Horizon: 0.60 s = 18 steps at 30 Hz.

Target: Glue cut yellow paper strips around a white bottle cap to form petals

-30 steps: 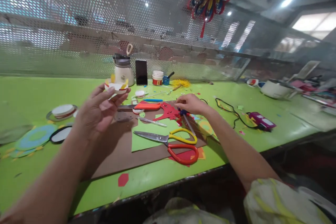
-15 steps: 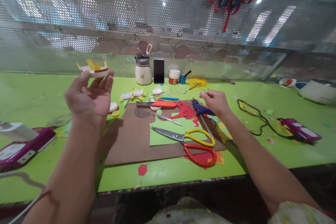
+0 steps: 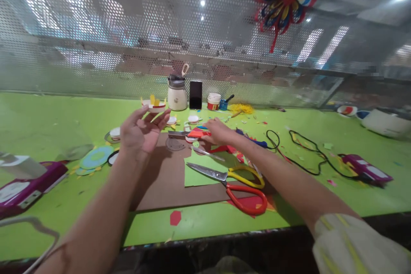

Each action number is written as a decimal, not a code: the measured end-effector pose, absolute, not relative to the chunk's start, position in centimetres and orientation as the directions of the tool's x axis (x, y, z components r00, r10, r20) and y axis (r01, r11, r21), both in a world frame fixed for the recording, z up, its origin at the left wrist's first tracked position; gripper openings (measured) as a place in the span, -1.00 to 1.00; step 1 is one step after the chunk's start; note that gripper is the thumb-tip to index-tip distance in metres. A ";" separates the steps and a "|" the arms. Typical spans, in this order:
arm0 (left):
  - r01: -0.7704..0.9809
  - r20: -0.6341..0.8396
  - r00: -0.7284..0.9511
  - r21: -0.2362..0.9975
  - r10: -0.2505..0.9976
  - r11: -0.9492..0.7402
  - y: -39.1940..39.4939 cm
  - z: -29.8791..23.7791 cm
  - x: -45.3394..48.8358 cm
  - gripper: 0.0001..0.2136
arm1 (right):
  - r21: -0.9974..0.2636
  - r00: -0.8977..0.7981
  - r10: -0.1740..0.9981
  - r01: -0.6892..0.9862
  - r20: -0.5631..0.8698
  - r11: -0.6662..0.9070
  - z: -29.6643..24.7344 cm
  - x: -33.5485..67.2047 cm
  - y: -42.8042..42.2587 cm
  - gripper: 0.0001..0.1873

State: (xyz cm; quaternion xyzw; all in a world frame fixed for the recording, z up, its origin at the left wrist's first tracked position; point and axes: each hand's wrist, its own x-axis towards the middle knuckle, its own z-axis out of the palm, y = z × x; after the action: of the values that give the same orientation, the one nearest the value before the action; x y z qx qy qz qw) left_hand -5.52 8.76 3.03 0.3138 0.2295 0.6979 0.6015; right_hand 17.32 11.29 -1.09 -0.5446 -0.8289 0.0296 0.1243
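My left hand (image 3: 141, 132) is raised over the green table (image 3: 48, 120), palm up. Its fingertips hold a small white round cap (image 3: 155, 106) with a red rim and yellow paper petals. My right hand (image 3: 218, 132) reaches left across the brown board (image 3: 160, 184), its fingertips at an orange toothed piece (image 3: 196, 133); the fingers are smeared by motion. Red cut paper (image 3: 224, 149) lies just under its wrist. Yellow-handled scissors (image 3: 229, 174) and red-handled scissors (image 3: 247, 199) lie on a green sheet (image 3: 201, 173) nearer to me.
A cream jar (image 3: 177, 95), a black phone (image 3: 195, 94) and a small pot (image 3: 213, 100) stand along the mesh wall. A blue glue gun (image 3: 253, 140), black cable (image 3: 303, 156) and magenta devices (image 3: 366, 169) (image 3: 27, 184) lie around. White caps and paper discs (image 3: 96, 157) lie left.
My left hand has come down and right with the petalled cap. My right hand has moved left from above the glue gun to the orange piece. The view shifted slightly.
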 end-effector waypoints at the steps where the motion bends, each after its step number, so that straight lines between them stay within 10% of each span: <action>1: -0.691 0.155 -0.073 0.704 0.985 -0.162 8.7 3.0 -5.5 -0.93 | -0.156 -0.383 0.912 0.902 0.144 0.403 -1.4 16.9 11.9 -0.63; 18: -0.698 -0.003 0.057 0.715 0.998 0.042 8.3 0.5 -3.4 -0.88 | -0.147 -0.276 0.941 0.940 0.194 0.306 -2.3 18.7 12.7 -0.56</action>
State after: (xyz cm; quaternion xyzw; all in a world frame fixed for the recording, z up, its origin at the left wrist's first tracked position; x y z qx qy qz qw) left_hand -3.44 8.30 0.53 0.2808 0.2673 0.6326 0.6705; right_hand 18.71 12.73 -2.32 -0.5889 -0.7988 0.0017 0.1228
